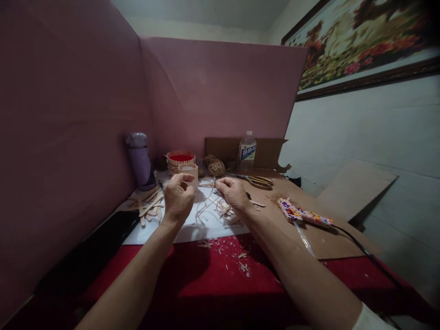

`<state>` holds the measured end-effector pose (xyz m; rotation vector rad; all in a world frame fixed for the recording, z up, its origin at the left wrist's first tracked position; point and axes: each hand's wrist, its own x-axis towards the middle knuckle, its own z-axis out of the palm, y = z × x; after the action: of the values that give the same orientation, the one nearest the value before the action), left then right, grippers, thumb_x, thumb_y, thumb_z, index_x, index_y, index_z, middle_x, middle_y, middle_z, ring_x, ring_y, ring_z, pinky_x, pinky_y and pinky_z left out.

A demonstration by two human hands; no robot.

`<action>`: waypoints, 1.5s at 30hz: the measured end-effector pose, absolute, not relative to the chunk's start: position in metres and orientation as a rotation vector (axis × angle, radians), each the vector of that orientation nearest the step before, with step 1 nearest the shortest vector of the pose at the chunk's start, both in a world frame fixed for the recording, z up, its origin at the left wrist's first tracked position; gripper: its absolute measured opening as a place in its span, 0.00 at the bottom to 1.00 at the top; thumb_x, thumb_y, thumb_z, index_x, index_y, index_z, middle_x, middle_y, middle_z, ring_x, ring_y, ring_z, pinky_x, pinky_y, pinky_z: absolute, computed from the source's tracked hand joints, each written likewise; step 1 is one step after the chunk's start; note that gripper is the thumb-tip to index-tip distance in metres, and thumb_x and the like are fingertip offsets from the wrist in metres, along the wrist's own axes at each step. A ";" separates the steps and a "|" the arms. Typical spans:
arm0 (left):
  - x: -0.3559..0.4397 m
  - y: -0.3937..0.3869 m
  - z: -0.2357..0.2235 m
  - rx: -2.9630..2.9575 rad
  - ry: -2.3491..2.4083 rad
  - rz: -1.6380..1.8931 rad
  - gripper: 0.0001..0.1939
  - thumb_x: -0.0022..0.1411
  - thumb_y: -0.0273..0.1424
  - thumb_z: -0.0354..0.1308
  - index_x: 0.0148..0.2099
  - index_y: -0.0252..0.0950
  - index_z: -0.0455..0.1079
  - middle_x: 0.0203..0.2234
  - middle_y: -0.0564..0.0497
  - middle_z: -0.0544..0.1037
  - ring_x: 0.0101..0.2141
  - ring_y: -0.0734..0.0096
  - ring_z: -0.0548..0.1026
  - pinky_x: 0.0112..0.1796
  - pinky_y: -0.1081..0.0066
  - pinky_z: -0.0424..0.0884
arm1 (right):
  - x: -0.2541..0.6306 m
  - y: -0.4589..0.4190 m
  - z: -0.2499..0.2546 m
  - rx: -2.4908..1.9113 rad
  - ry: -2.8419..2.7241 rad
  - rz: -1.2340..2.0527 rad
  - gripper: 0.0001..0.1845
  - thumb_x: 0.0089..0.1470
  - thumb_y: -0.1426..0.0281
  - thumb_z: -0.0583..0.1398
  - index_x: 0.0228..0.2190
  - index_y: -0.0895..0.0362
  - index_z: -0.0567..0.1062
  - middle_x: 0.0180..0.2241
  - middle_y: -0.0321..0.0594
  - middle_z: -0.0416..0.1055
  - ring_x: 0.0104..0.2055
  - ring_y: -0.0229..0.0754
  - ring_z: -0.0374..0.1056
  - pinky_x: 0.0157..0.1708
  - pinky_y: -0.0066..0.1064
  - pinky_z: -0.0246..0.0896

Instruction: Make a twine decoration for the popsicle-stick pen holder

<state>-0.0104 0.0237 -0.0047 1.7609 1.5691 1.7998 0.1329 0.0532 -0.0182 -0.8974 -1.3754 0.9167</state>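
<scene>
Head view: the right hand's (235,195) fingers pinch a twine strand (211,191) above the white sheet (187,233); the left hand's (179,198) curl, slightly parted, contents undeterminable. Risk noted: slack twine could snag in nearby wood scraps (225,210) if dragged, and a careless left knuckle could tip the pale cup (191,171).

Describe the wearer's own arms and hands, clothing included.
Left hand and right hand are ungloved, wrists without watch or bracelet. Both visible forearms are bare; a pale, plain-looking sleeve edges in on the right arm.
</scene>
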 end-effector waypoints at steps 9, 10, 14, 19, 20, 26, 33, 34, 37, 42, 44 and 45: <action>-0.005 0.023 -0.011 1.387 0.883 1.264 0.14 0.42 0.33 0.64 0.30 0.28 0.69 0.20 0.50 0.72 0.18 0.75 0.70 0.16 0.77 0.60 | 0.125 0.042 -0.021 -0.865 -1.563 1.059 0.11 0.42 0.65 0.58 0.18 0.59 0.67 0.13 0.29 0.57 0.16 0.28 0.47 0.16 0.23 0.40; -0.005 0.025 -0.012 1.407 0.899 1.274 0.14 0.42 0.34 0.64 0.29 0.28 0.70 0.18 0.50 0.72 0.17 0.76 0.69 0.16 0.77 0.60 | 0.125 0.043 -0.021 -0.865 -1.561 1.075 0.11 0.43 0.65 0.58 0.18 0.59 0.66 0.13 0.28 0.56 0.15 0.28 0.46 0.16 0.23 0.39; -0.008 0.028 -0.013 1.448 0.936 1.292 0.11 0.42 0.32 0.63 0.26 0.28 0.71 0.14 0.52 0.69 0.14 0.80 0.64 0.15 0.78 0.57 | 0.127 0.043 -0.021 -0.885 -1.556 1.104 0.13 0.43 0.63 0.58 0.17 0.58 0.64 0.11 0.27 0.55 0.13 0.27 0.44 0.14 0.23 0.36; -0.009 0.025 -0.010 1.437 0.963 1.198 0.13 0.43 0.32 0.63 0.30 0.28 0.71 0.11 0.55 0.67 0.11 0.82 0.61 0.11 0.80 0.48 | 0.127 0.040 -0.019 -0.893 -1.551 1.102 0.15 0.43 0.61 0.59 0.17 0.58 0.64 0.11 0.27 0.53 0.13 0.27 0.43 0.14 0.24 0.35; -0.009 0.024 -0.010 1.421 0.963 1.174 0.13 0.42 0.31 0.63 0.32 0.28 0.71 0.11 0.55 0.67 0.11 0.82 0.61 0.11 0.80 0.47 | 0.127 0.040 -0.018 -0.886 -1.551 1.103 0.15 0.43 0.60 0.59 0.17 0.58 0.64 0.11 0.27 0.53 0.13 0.27 0.43 0.14 0.24 0.35; -0.008 0.025 -0.011 1.402 0.948 1.173 0.05 0.41 0.24 0.59 0.26 0.28 0.70 0.17 0.51 0.71 0.15 0.80 0.66 0.14 0.78 0.55 | 0.126 0.041 -0.020 -0.877 -1.562 1.099 0.16 0.41 0.60 0.60 0.16 0.59 0.65 0.11 0.27 0.54 0.13 0.27 0.44 0.14 0.23 0.35; -0.008 0.027 -0.012 1.428 0.879 1.204 0.10 0.47 0.32 0.61 0.26 0.28 0.70 0.15 0.53 0.69 0.14 0.82 0.64 0.16 0.78 0.55 | 0.128 0.041 -0.018 -0.895 -1.524 1.143 0.13 0.42 0.63 0.59 0.16 0.58 0.64 0.11 0.27 0.55 0.12 0.26 0.45 0.13 0.23 0.35; -0.009 0.026 -0.011 1.421 0.881 1.215 0.11 0.46 0.33 0.61 0.26 0.28 0.70 0.15 0.53 0.69 0.14 0.81 0.64 0.15 0.78 0.55 | 0.128 0.041 -0.018 -0.889 -1.523 1.153 0.13 0.42 0.63 0.59 0.16 0.58 0.64 0.11 0.27 0.54 0.12 0.26 0.45 0.13 0.23 0.35; -0.009 0.026 -0.010 1.403 0.882 1.252 0.11 0.45 0.33 0.62 0.26 0.28 0.70 0.15 0.53 0.69 0.12 0.82 0.63 0.13 0.78 0.54 | 0.128 0.039 -0.017 -0.860 -1.521 1.187 0.13 0.42 0.63 0.59 0.17 0.58 0.63 0.10 0.27 0.54 0.11 0.26 0.44 0.12 0.22 0.35; -0.008 0.026 -0.009 1.382 0.900 1.299 0.13 0.44 0.34 0.64 0.25 0.28 0.69 0.14 0.53 0.69 0.10 0.83 0.62 0.11 0.79 0.52 | 0.129 0.037 -0.015 -0.845 -1.525 1.241 0.11 0.41 0.65 0.57 0.16 0.58 0.63 0.11 0.28 0.55 0.11 0.27 0.45 0.11 0.22 0.35; -0.007 0.025 -0.009 1.389 0.908 1.312 0.13 0.44 0.34 0.63 0.25 0.28 0.69 0.13 0.53 0.69 0.10 0.82 0.62 0.11 0.79 0.51 | 0.129 0.036 -0.014 -0.847 -1.525 1.252 0.09 0.40 0.67 0.57 0.16 0.58 0.63 0.10 0.27 0.55 0.11 0.27 0.45 0.11 0.22 0.34; -0.007 0.025 -0.009 1.391 0.911 1.319 0.13 0.44 0.34 0.63 0.25 0.28 0.69 0.13 0.53 0.69 0.10 0.82 0.62 0.10 0.79 0.51 | 0.129 0.035 -0.013 -0.849 -1.524 1.249 0.08 0.40 0.68 0.57 0.16 0.58 0.63 0.10 0.27 0.55 0.11 0.27 0.44 0.11 0.22 0.34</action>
<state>-0.0072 0.0252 -0.0089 1.3912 0.9111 1.3186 0.1285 0.0352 -0.0133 -0.8492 -1.5238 1.2489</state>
